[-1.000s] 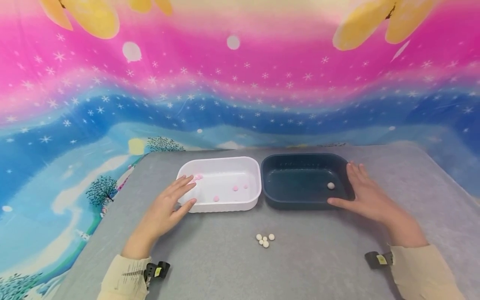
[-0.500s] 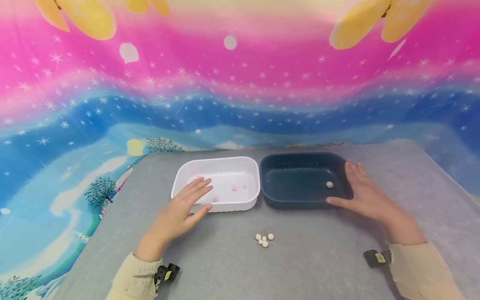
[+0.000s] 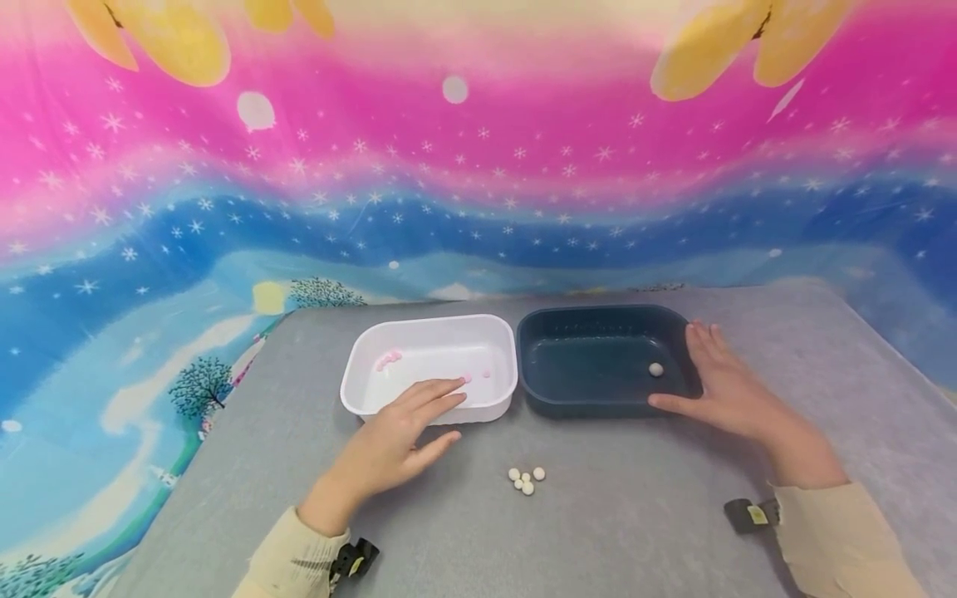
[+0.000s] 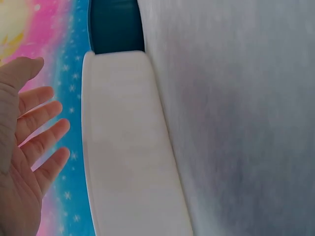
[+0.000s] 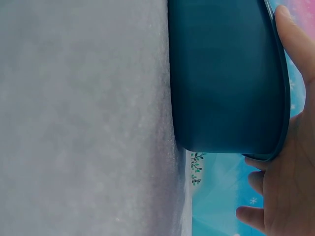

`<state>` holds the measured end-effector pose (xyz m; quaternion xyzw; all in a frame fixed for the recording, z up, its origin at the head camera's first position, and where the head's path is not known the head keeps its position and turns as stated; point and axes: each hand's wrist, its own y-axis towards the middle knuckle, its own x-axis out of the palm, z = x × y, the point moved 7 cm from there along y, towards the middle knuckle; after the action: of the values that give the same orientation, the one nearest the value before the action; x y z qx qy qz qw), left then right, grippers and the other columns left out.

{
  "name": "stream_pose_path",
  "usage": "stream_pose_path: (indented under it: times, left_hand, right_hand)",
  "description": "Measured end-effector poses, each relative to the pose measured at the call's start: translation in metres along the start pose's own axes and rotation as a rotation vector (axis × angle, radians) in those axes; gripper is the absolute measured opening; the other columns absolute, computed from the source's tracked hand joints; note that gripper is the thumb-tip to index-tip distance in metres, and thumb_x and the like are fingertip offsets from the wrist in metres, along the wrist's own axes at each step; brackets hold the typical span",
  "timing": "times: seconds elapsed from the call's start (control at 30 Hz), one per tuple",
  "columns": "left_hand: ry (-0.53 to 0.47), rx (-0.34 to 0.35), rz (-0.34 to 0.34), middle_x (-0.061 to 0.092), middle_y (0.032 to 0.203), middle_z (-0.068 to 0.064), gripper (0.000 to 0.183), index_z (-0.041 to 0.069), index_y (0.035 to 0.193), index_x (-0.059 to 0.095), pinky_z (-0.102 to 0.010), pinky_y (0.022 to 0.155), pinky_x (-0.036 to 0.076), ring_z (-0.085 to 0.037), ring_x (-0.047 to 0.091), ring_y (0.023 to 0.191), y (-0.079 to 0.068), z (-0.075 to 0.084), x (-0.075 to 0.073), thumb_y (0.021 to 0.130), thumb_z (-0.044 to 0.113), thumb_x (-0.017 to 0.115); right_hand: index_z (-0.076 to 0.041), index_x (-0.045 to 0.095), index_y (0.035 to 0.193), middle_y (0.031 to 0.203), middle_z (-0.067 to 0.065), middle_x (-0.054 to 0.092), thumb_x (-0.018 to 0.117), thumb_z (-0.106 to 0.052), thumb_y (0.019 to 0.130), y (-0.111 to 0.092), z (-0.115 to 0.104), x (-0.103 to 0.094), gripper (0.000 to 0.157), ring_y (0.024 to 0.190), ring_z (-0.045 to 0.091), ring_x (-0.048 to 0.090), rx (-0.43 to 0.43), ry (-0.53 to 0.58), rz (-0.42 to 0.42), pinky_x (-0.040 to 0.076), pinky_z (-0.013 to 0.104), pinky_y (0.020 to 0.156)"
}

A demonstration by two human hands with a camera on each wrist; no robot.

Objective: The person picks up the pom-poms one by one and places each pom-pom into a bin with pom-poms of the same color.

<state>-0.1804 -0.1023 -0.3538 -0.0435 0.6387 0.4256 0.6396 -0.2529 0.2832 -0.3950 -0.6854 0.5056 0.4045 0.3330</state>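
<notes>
Between the two forearms, and nearer the left hand (image 3: 396, 440), five cream-coloured balls (image 3: 527, 488) of differing sizes lie in a loose cluster on the grey surface (image 3: 628, 523). Ahead of both hands, behind the surface, hangs a pink and blue backdrop (image 3: 478, 174) with snowflakes. A small black device (image 3: 355, 560) sits at the left wrist, another at the right, below beige sleeves (image 3: 837, 536). In the head view the left hand covers part of the near rim of the white tray (image 3: 441, 353), which lies just beyond it. Its fingers are extended and a little apart, thumb spread away, holding nothing; the left wrist view shows them clear of the tray's wall. The right hand (image 3: 725, 386) is spread at the right end of the dark teal tray (image 3: 583, 365), thumb along the near rim, fingers at the outer end, without closing round it. Both trays are upright, rounded at the corners, side by side. Pink pieces (image 3: 389, 360) are scattered in the white one; a single pale ball (image 3: 655, 370) sits in the dark one, near the right thumb.
</notes>
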Motion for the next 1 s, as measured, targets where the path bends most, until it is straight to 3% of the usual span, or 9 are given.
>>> stream_pose_path:
  times: [0.2,0.4,0.8,1.0]
  left_hand:
    - [-0.004,0.081,0.015,0.062,0.136,-0.005,0.042,0.008,0.127,0.065,-0.035,0.107,0.048,-0.020,0.058,0.125,0.005,0.013,0.010,0.089,0.023,0.073]
    - [0.009,0.179,0.008,0.064,0.133,-0.007,0.037,0.008,0.124,0.066,-0.035,0.106,0.048,-0.024,0.060,0.123,0.008,0.026,0.019,0.093,0.026,0.068]
    - [0.018,0.240,-0.063,0.062,0.135,-0.004,0.036,0.009,0.121,0.068,-0.032,0.111,0.044,-0.021,0.056,0.128,0.017,0.042,0.032,0.090,0.027,0.070]
    - [0.006,0.248,-0.093,0.066,0.125,-0.003,0.035,0.010,0.120,0.069,-0.030,0.109,0.045,-0.018,0.058,0.123,0.021,0.047,0.039,0.089,0.025,0.072]
  right_hand:
    - [0.001,-0.013,0.155,0.162,0.026,-0.016,0.068,-0.062,0.084,-0.001,0.001,0.001,0.125,0.149,0.043,-0.022,0.004,0.002,0.000,0.007,0.076,0.112]
    - [0.000,-0.014,0.155,0.162,0.022,-0.020,0.068,-0.062,0.084,-0.001,0.002,0.001,0.125,0.149,0.042,-0.023,0.005,0.003,-0.001,0.006,0.075,0.113]
    - [0.001,-0.013,0.155,0.162,0.024,-0.018,0.068,-0.063,0.084,0.000,0.000,0.000,0.126,0.149,0.043,-0.022,0.005,0.001,0.001,0.007,0.075,0.113]
    - [0.000,-0.014,0.155,0.163,0.021,-0.020,0.068,-0.063,0.084,-0.001,0.001,-0.001,0.125,0.149,0.041,-0.024,0.011,0.014,-0.002,0.006,0.075,0.113]
